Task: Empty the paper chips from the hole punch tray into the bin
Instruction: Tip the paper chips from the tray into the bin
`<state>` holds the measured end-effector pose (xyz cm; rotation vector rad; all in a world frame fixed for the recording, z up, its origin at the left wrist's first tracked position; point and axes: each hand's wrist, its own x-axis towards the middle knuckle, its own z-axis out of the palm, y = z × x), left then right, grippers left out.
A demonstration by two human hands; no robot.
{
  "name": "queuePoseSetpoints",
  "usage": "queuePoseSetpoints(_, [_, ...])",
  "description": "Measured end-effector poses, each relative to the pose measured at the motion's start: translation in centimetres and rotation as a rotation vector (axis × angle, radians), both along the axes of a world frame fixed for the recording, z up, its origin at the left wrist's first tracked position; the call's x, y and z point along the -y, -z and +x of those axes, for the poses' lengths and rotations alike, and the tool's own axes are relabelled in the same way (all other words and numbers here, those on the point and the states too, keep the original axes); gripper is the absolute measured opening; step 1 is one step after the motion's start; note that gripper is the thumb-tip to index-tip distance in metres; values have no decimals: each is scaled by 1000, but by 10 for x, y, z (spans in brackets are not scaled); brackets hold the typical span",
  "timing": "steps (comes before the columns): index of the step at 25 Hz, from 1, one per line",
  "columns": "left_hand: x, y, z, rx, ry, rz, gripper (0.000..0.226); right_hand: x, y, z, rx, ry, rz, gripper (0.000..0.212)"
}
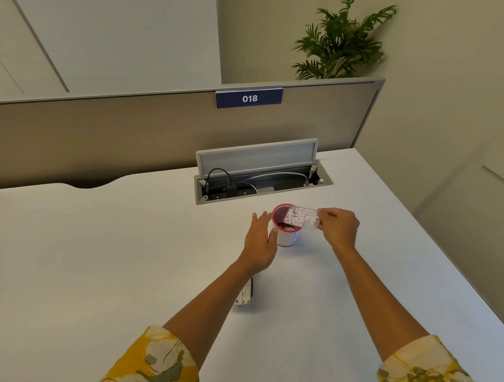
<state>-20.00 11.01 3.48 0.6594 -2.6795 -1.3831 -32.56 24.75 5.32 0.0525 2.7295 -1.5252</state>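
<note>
A small red-rimmed white cup [287,238] serves as the bin and stands on the white desk [104,253]. My right hand [339,226] grips a clear plastic hole punch tray [303,217] by its right end, tilted over the cup's rim. White paper chips [299,216] lie in the tray, and some lie inside the cup. My left hand [259,242] rests against the cup's left side, fingers spread. The metal hole punch [244,295] lies on the desk beneath my left forearm, mostly hidden.
An open cable hatch [261,176] with plugs and wires sits in the desk behind the cup. A beige partition [128,132] labelled 018 runs along the back. The desk's right edge drops off near a wall. A plant [339,39] stands beyond.
</note>
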Motion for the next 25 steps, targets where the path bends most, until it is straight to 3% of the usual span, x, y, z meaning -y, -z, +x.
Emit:
queuePoseSetpoints(3, [0, 12, -1, 65, 124, -215, 56, 12, -11, -5, -104, -113, 171, 27])
queuePoseSetpoints(10, [4, 24, 5, 161, 245, -383, 59, 36, -16, -7, -218, -327, 355, 34])
queuePoseSetpoints(14, [5, 21, 7, 186, 263, -441, 59, 38, -13, -3, -204, -517, 483, 40])
queuePoseSetpoints(17, [5, 20, 8, 180, 280, -483, 58, 40, -4, -4, -35, -587, 552, 53])
queuePoseSetpoints(19, [6, 19, 9, 181, 287, -509, 57, 39, -6, -2, -25, -632, 619, 57])
queuePoseSetpoints(22, [6, 17, 9, 180, 294, -561, 58, 29, -8, 10, -395, -749, 569, 44])
queuePoseSetpoints(25, [7, 14, 8, 184, 310, -626, 58, 18, -4, 12, -536, -778, 544, 37])
